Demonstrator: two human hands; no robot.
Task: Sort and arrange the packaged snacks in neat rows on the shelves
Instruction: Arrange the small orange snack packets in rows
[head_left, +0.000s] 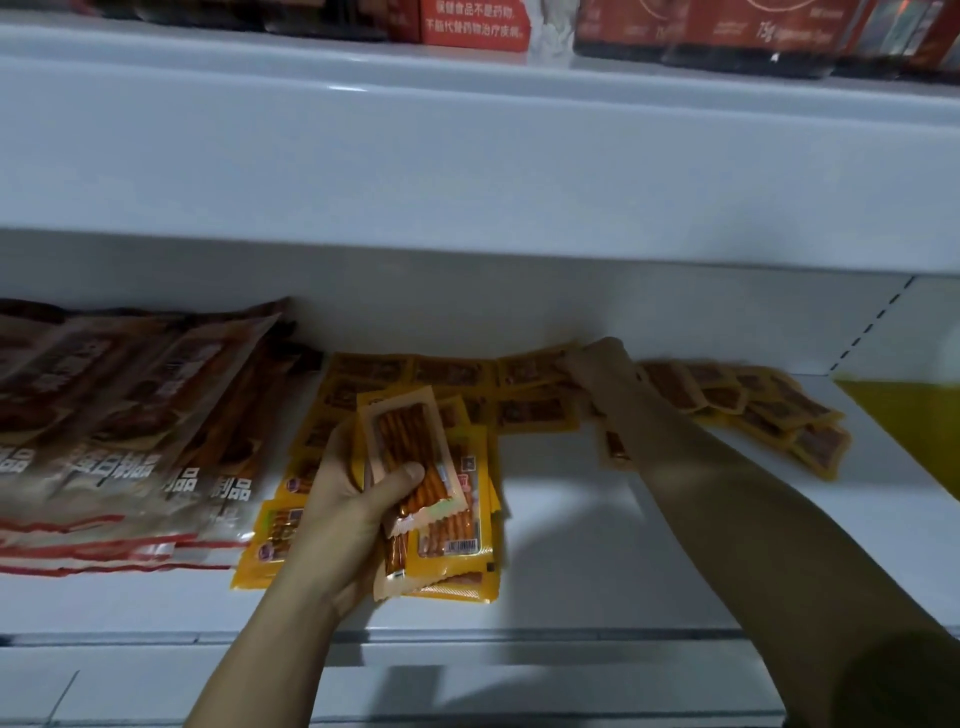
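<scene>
Left hand grips snack pkts; right hand touches rear pkts.

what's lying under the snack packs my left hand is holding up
Under the packs gripped by the left hand lies a pile of yellow packets on the white shelf. How many are stacked there is hidden.

You get a dim, soft view: your arms throw shadows on the shelf, and the edges blur and bend.

Large pouches left on shelf; small packets right, behind.
</scene>
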